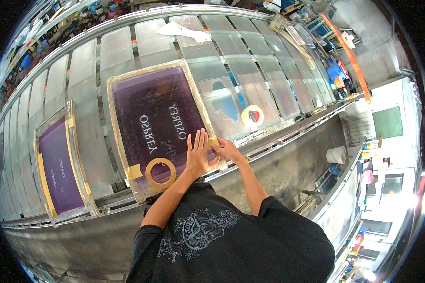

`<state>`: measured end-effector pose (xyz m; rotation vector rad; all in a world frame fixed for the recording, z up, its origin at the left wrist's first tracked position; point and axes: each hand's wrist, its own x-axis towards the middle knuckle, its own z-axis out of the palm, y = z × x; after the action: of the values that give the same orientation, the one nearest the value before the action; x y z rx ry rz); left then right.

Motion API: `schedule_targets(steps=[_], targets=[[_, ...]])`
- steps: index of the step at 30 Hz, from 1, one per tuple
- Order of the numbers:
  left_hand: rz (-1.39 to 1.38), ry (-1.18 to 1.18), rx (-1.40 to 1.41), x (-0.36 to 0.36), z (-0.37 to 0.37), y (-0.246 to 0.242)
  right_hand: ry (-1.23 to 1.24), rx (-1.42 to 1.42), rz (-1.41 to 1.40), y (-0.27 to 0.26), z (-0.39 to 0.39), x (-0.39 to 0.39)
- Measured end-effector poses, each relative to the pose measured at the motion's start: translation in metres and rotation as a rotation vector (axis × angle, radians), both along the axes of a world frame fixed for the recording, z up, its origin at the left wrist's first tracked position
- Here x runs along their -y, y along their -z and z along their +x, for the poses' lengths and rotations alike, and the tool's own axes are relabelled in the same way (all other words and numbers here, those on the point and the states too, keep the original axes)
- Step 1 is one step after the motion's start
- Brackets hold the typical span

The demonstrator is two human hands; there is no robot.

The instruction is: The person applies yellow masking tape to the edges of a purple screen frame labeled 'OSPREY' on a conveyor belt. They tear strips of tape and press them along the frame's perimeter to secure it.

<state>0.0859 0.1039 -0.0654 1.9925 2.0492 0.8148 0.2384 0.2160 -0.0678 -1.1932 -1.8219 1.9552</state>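
A large screen-printing frame (193, 83) with dark purple mesh (141, 95) lies before me, bearing mirrored white lettering. My left hand (198, 155) rests flat on the mesh near the frame's right edge, fingers extended and holding nothing. Beside it, the curled fingers of my right hand (228, 150) grip a short strip of masking tape (212, 142) at that edge; the fingertips are partly hidden. A roll of masking tape (149, 174) lies on the near part of the screen. Another tape piece (134, 172) sticks to the near left corner.
The screen lies on a long printing table of several glass-like panels (85, 92). A smaller taped screen (58, 141) lies left. To the right is another tape roll (245, 115); a white cloth (184, 32) lies farther back. A metal rail (290, 136) edges the table. A white bucket (335, 155) stands beyond the aisle.
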Motion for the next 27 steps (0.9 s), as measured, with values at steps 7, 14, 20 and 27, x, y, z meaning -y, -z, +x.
schedule_targets(steps=[7,14,20,27], targets=[[-0.034,-0.008,-0.057,0.001,0.000,-0.002,0.079,0.153,-0.221,0.021,0.013,-0.009],[-0.083,-0.008,-0.109,0.000,0.001,0.000,0.073,0.166,0.063,0.020,0.007,0.004],[-0.099,-0.008,-0.121,0.001,0.001,-0.002,0.132,0.213,0.043,0.032,0.007,0.010],[-0.104,0.059,0.440,0.016,-0.041,-0.037,0.192,0.194,0.014,0.034,0.001,0.015]])
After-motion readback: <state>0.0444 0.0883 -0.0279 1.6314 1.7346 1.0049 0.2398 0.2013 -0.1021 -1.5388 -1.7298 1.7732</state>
